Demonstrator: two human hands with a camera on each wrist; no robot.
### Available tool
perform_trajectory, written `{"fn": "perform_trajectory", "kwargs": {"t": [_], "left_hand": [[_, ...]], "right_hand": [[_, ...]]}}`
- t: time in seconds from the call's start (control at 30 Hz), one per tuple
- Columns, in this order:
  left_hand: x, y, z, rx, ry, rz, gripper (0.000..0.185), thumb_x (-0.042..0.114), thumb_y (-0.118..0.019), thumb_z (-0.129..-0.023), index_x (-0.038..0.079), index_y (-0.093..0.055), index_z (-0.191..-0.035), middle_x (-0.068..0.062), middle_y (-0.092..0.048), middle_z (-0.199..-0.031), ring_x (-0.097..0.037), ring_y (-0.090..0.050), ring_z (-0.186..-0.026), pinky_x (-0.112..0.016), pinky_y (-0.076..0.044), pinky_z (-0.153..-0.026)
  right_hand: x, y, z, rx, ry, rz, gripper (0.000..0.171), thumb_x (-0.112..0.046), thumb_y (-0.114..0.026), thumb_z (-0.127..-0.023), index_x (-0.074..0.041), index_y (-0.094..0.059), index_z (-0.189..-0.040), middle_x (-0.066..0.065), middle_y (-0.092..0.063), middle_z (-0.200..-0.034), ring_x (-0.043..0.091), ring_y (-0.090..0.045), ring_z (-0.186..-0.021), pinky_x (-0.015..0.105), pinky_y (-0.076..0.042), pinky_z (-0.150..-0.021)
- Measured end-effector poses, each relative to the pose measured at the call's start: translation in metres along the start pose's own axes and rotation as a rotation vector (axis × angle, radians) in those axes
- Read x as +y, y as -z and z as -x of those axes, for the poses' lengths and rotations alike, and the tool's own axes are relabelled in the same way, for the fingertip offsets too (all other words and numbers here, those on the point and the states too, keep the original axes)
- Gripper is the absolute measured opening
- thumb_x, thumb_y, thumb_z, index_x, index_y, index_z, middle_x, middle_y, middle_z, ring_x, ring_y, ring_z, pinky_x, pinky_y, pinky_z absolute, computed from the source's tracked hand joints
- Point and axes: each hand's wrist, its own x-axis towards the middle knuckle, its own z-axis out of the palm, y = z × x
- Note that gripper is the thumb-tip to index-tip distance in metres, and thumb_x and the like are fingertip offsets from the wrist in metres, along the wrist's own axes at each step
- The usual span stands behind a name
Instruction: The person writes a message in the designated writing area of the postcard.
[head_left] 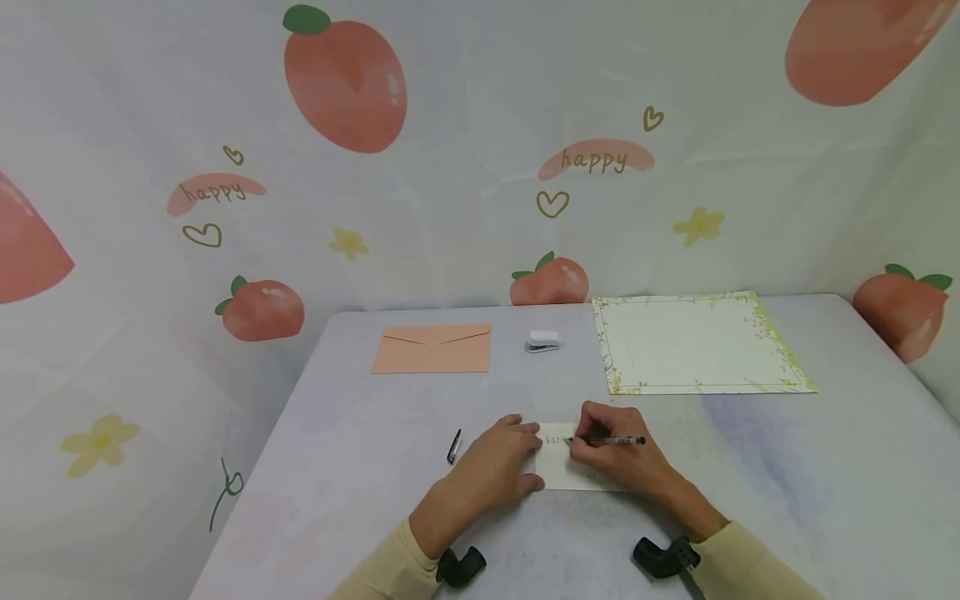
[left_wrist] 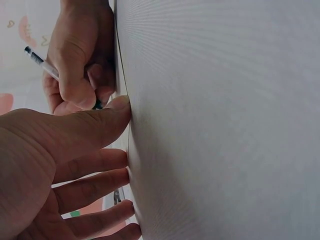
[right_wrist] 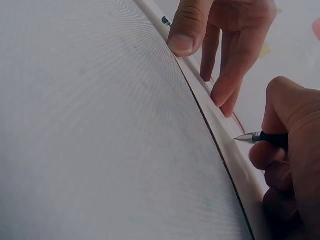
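The pen cap (head_left: 454,447) lies on the table (head_left: 360,500) at the far left. Next to it my left hand (head_left: 491,475) rests with straight fingers on the small card (head_left: 558,475) (near the front edge) to keep it in place. My right hand (head_left: 618,454) grips the pen (head_left: 609,440), its tip on the card. I should press evenly so nothing slides.
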Motion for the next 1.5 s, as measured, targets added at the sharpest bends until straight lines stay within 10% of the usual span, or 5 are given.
{"fn": "perform_trajectory", "kwargs": {"t": [1.5], "left_hand": [[0.0005,-0.0009,-0.0009,-0.006,0.002,-0.001,0.049,0.028,-0.094,-0.089,0.007,-0.079,-0.131,-0.008,-0.071,-0.149,-0.03,-0.061,-0.146,-0.04,-0.054,-0.119]], "right_hand": [[0.0012,0.0067,0.002,-0.012,-0.012,0.024,0.032,0.002,-0.079,-0.08,-0.026,-0.064,-0.081,-0.019,-0.059,-0.073,0.001,-0.054,-0.068,0.022,-0.045,-0.06]]}}
